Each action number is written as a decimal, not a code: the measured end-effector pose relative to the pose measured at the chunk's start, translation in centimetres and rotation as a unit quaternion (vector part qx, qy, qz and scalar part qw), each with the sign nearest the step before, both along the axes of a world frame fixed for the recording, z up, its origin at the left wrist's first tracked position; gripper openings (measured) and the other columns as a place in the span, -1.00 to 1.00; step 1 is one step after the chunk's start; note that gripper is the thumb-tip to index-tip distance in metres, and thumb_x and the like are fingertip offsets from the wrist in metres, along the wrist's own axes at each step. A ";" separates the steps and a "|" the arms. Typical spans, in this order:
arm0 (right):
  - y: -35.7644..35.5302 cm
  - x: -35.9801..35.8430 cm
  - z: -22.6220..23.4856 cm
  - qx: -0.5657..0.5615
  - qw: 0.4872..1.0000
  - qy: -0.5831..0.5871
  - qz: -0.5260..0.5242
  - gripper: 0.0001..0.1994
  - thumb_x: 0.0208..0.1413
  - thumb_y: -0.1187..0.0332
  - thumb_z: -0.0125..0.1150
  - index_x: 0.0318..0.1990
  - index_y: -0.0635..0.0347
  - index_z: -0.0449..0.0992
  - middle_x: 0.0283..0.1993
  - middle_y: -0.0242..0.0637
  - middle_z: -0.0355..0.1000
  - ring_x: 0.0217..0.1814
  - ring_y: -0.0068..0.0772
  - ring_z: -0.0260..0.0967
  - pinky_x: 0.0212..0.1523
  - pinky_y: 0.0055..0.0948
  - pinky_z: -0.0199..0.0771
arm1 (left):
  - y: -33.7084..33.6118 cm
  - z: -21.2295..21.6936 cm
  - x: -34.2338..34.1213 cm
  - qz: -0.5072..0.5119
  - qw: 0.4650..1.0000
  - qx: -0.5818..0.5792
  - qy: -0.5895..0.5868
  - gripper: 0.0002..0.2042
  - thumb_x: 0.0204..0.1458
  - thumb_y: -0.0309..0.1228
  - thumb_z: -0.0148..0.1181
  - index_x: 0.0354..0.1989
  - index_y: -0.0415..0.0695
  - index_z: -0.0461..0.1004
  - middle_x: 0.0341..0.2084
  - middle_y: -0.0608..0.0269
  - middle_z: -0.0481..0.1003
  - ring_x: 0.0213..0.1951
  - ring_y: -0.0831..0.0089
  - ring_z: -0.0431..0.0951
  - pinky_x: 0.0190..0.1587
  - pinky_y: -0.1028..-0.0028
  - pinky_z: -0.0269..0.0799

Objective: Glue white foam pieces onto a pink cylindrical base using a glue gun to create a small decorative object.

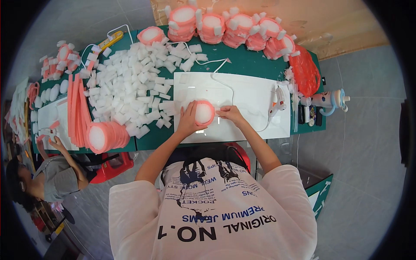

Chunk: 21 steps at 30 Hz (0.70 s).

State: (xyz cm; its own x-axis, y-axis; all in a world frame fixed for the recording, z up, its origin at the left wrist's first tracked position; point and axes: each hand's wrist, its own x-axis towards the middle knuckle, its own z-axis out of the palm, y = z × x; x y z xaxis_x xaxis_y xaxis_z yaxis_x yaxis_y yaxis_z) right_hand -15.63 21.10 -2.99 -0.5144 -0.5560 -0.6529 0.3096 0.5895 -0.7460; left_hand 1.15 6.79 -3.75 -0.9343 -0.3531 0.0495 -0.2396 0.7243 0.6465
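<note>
A round white foam disc with a pink rim point(203, 113) lies on the white board point(255, 112) in front of me. My left hand point(189, 119) is closed on its left side, fingers bent along the edge. At the opposite edge, my right hand point(231, 114) is closed in a pinch; what sits between its fingertips is too small to make out. A white glue gun point(278, 103) stands at the board's right side, its cable running over the board. Left of my hands, loose white foam blocks point(125, 84) form a large pile.
Stacks of pink-rimmed discs point(212, 28) line the table's far edge. Pink strips point(77, 112) and another disc stack point(106, 136) lie left. A red plastic bag point(304, 71) and a bottle point(328, 99) are at the right end. A co-worker point(60, 169) sits at far left.
</note>
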 end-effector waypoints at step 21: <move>-1.0 0.6 0.2 0.042 0.996 -0.028 -0.070 -0.79 -0.26 0.34 0.29 -0.53 0.29 0.44 -0.57 -0.32 0.38 -0.58 -0.60 0.33 -0.54 -0.66 0.37 | 0.6 -0.9 -0.5 0.023 0.999 -0.030 -0.003 0.07 -0.64 -0.07 0.36 0.12 -0.25 -0.11 0.07 0.06 0.02 0.14 0.17 0.01 0.08 -0.03 -0.16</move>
State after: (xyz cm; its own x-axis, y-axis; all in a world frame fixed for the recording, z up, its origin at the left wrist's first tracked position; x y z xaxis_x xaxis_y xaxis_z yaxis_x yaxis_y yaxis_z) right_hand -15.06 20.09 -2.82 -0.5450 -0.4232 -0.7238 0.4326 0.5975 -0.6752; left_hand 0.66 7.36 -4.68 -0.9173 -0.3928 0.0655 -0.2780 0.7494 0.6009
